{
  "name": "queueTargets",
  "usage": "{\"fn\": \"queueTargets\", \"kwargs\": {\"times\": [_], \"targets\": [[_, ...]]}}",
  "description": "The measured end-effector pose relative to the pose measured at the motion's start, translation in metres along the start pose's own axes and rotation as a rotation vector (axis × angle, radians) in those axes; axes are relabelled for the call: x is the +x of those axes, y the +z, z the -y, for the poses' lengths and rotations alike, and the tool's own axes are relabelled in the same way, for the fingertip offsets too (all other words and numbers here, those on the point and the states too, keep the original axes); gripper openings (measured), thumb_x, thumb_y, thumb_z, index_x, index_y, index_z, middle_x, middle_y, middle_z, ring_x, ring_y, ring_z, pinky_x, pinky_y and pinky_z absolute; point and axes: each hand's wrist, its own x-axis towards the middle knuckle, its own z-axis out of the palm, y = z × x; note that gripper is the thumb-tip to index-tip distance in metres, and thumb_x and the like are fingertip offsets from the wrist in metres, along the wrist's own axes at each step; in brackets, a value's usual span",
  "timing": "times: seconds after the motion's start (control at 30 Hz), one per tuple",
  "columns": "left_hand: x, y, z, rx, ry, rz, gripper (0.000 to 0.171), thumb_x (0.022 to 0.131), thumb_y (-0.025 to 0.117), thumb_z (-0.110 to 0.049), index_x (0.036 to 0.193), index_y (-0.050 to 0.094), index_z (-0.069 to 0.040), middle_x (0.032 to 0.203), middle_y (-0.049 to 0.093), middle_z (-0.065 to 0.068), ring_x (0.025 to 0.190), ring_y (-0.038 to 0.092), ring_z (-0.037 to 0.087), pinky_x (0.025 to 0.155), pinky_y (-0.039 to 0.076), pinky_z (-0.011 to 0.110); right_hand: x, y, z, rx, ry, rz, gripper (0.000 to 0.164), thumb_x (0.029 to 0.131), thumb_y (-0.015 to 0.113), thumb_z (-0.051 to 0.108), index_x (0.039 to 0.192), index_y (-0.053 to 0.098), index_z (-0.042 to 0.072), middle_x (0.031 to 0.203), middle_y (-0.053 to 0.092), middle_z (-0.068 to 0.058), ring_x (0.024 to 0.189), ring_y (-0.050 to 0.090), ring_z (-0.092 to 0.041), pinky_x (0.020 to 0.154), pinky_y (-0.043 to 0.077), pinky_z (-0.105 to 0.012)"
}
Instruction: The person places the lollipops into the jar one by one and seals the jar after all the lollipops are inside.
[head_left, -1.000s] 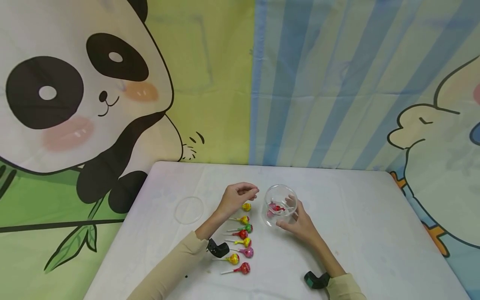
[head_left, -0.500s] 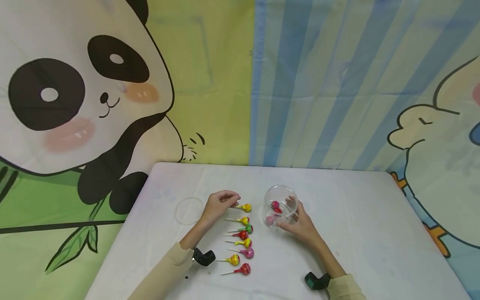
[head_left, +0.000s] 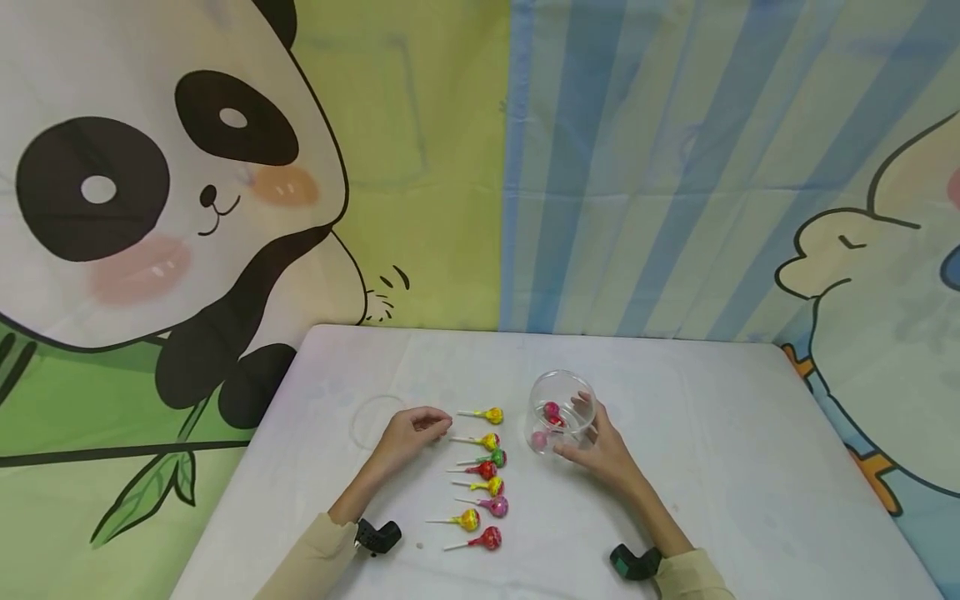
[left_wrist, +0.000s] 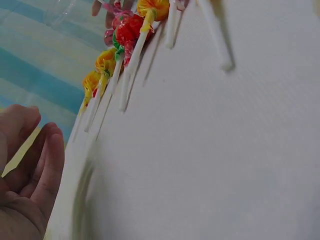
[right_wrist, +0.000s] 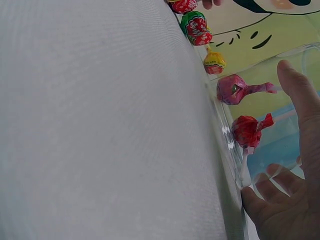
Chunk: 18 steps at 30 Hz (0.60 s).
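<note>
My left hand point(head_left: 408, 433) hovers over the table, left of a row of several wrapped lollipops. Its thumb and fingers are loosely bent with a gap between them and nothing held, as the left wrist view shows. Nearest to its fingertips is the stick of the farthest yellow lollipop point(head_left: 492, 415). My right hand point(head_left: 603, 446) grips a clear round jar point(head_left: 534, 421) from its right side, thumb in front and fingers behind. Inside the jar are a pink lollipop point(right_wrist: 231, 90) and a red lollipop point(right_wrist: 246, 131). The jar stands upright with its top uncovered.
A clear round lid point(head_left: 366, 421) lies on the white table point(head_left: 720, 450), partly behind my left hand. The row runs toward me, with a green lollipop point(head_left: 497, 457) midway and a red lollipop point(head_left: 491, 538) nearest. A printed curtain point(head_left: 645, 167) hangs behind the table.
My left hand has drawn back from beside the jar, moving left past the farthest yellow lollipop. The lollipops in the jar have settled lower. My right hand stays on the jar.
</note>
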Motion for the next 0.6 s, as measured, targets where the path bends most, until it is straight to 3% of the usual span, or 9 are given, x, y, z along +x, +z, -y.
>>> {"fn": "queueTargets", "kwargs": {"times": [0.3, 0.6], "targets": [[-0.002, -0.001, 0.011, 0.282, 0.085, 0.054, 0.014, 0.086, 0.073, -0.019, 0.1, 0.074, -0.018, 0.091, 0.071, -0.005, 0.079, 0.061, 0.004, 0.071, 0.05, 0.02, 0.001, 0.0, 0.001, 0.01, -0.013, -0.001, 0.097, 0.074, 0.084, 0.026, 0.149, 0.024, 0.013, 0.15, 0.041, -0.018, 0.14, 0.036, -0.043, 0.108, 0.033, -0.061], [-0.001, 0.002, 0.01, 0.337, 0.107, 0.095, 0.018, 0.085, 0.075, -0.019, 0.102, 0.074, -0.016, 0.091, 0.069, -0.006, 0.075, 0.055, 0.003, 0.066, 0.045, 0.018, 0.0, 0.001, 0.001, 0.013, 0.007, -0.003, 0.097, 0.074, 0.084, 0.028, 0.149, 0.024, 0.016, 0.151, 0.041, -0.016, 0.141, 0.036, -0.042, 0.108, 0.033, -0.059]]}}
